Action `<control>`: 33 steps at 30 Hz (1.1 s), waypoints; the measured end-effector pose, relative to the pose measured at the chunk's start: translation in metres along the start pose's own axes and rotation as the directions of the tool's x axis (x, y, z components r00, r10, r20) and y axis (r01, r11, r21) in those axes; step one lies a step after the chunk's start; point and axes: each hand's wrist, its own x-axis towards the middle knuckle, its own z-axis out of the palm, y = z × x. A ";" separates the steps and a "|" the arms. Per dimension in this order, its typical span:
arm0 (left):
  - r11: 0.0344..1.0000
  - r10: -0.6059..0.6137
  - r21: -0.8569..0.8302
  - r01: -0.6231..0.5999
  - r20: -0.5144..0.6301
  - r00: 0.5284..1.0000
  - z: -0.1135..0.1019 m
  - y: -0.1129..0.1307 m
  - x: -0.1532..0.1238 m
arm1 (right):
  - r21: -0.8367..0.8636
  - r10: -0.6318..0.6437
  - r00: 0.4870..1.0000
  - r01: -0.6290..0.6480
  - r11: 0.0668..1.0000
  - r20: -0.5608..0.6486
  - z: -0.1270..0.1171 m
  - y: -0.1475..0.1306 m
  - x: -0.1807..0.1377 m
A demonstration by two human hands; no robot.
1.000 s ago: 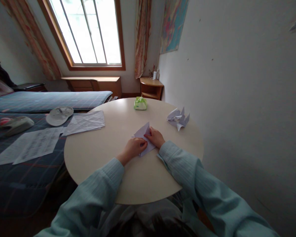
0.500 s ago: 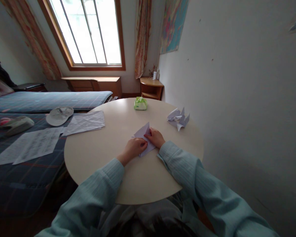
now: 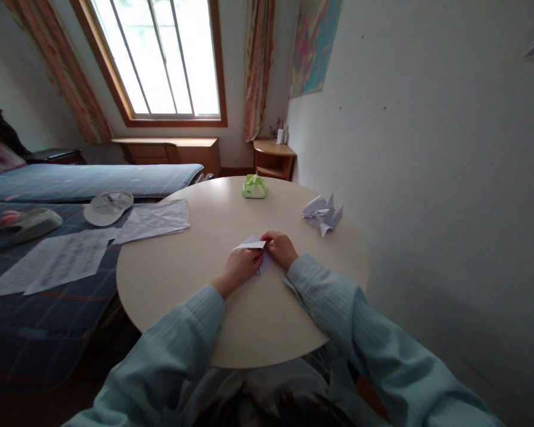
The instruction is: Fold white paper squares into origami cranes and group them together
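A small folded sheet of pale paper lies near the middle of the round beige table. My left hand pinches its near edge, fingers closed on the paper. My right hand presses on the paper's right side with curled fingers. Only a thin folded strip and a small corner show between my hands; the remainder is hidden under them. Both sleeves are light blue.
A crumpled folded paper shape sits at the table's right, near the wall. A green packet stands at the far edge. A creased sheet overhangs the left rim. Beside the table, a bed holds papers and a cap.
The upright triangular point of the paper has been folded down toward me; the paper now shows as a low flat strip. My hands stayed nearly in place.
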 end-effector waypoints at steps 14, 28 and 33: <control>0.995 0.041 -0.089 -0.042 -0.010 0.999 -0.001 0.001 0.001 | -0.229 0.207 0.975 -0.185 0.956 0.078 -0.007 -0.010 0.000; 0.994 0.057 -0.089 -0.057 -0.004 0.998 -0.002 0.002 0.001 | -0.220 0.226 0.972 -0.206 0.954 0.070 -0.006 -0.010 -0.002; 0.994 0.075 -0.073 -0.076 -0.015 0.997 -0.002 0.003 0.000 | -0.213 0.221 0.973 -0.202 0.956 0.070 -0.005 -0.009 -0.001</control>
